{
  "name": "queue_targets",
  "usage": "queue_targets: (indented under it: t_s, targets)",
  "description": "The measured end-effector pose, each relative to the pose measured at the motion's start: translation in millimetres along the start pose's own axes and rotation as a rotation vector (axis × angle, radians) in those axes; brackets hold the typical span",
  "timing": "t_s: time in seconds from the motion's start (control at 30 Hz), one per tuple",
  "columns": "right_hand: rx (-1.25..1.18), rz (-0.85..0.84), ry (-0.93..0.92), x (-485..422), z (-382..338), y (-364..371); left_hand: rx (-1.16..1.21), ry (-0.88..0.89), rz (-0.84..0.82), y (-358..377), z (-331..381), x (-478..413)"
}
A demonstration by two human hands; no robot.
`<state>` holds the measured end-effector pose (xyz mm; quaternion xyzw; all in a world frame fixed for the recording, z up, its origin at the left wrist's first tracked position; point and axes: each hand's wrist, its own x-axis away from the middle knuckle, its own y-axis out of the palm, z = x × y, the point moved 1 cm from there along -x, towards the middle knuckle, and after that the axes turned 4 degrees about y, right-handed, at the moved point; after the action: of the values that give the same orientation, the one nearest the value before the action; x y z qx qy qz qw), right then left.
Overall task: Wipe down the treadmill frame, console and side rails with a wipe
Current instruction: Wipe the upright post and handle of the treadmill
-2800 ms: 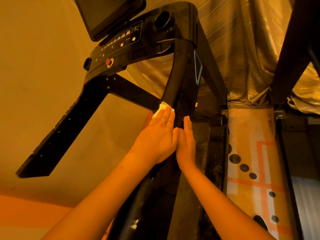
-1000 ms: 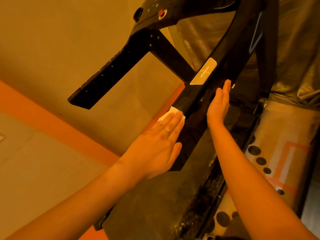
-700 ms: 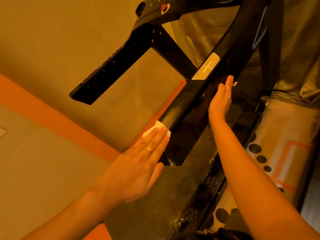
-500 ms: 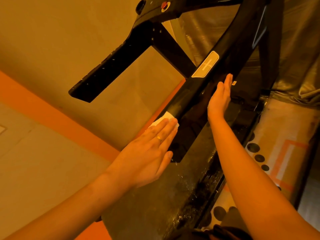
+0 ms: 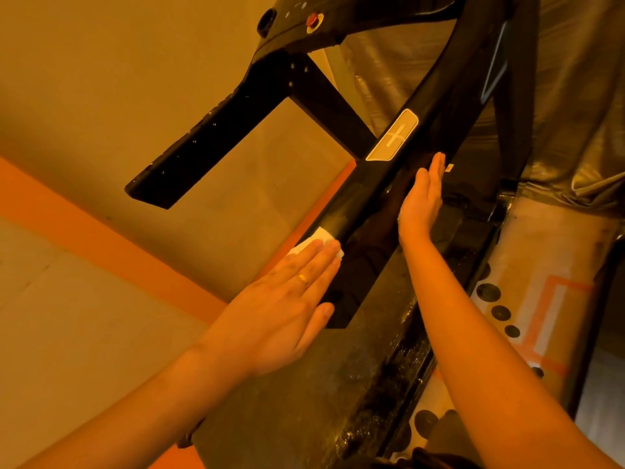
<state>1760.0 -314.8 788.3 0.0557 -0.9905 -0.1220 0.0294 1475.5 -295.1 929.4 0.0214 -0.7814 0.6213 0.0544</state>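
While against the frame (image 5: 358,201), wipe (image 5: 317,237) under left hand (image 5: 280,309).

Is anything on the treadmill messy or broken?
Nothing looks broken. The dark base low in the view is flecked with pale glinting specks: dust or droplets, I cannot tell. The wipe sits higher, on the frame.

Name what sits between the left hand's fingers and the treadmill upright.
The white wipe, pressed against the black upright under the straight fingers of the left hand, as the head view shows.
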Motion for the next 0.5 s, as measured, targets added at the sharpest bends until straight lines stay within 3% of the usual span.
queue_targets:
  t_s: [0.3, 0.5]
  targets:
    - [0.000, -0.018, 0.014, 3.1, -5.9, -4.0, 0.095, 0.034, 0.010, -23.0, -22.2, -110.2]
    - [-0.052, -0.088, 0.031, -12.0, -6.3, -21.1, 0.244, 0.013, 0.210, -25.3, -55.8, -184.4]
